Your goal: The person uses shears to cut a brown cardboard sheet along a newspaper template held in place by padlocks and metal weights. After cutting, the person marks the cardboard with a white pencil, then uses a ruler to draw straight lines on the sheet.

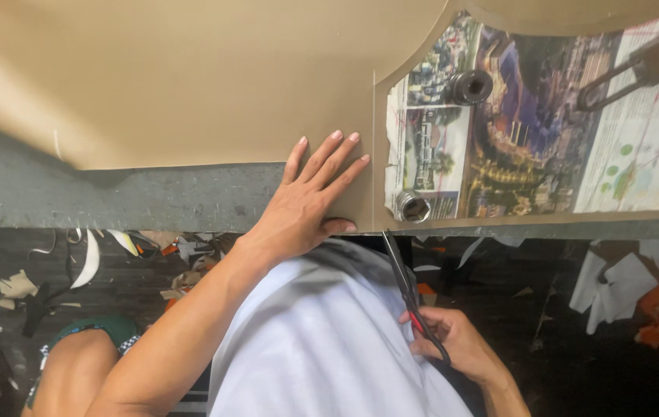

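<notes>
A left hand lies flat, fingers spread, pressing a large tan sheet onto a grey table. Below the table edge, the right hand grips the handles of black scissors, blade tips meeting the sheet's lower edge. Through a cut-out in the sheet shows newspaper, weighted by two round metal sockets and metal clamps, partly cut off at the frame's edge. Paper scraps litter the dark floor. A pale garment hides the scissors' lower handle.

Sheet lies on table, newspaper to its right.
</notes>
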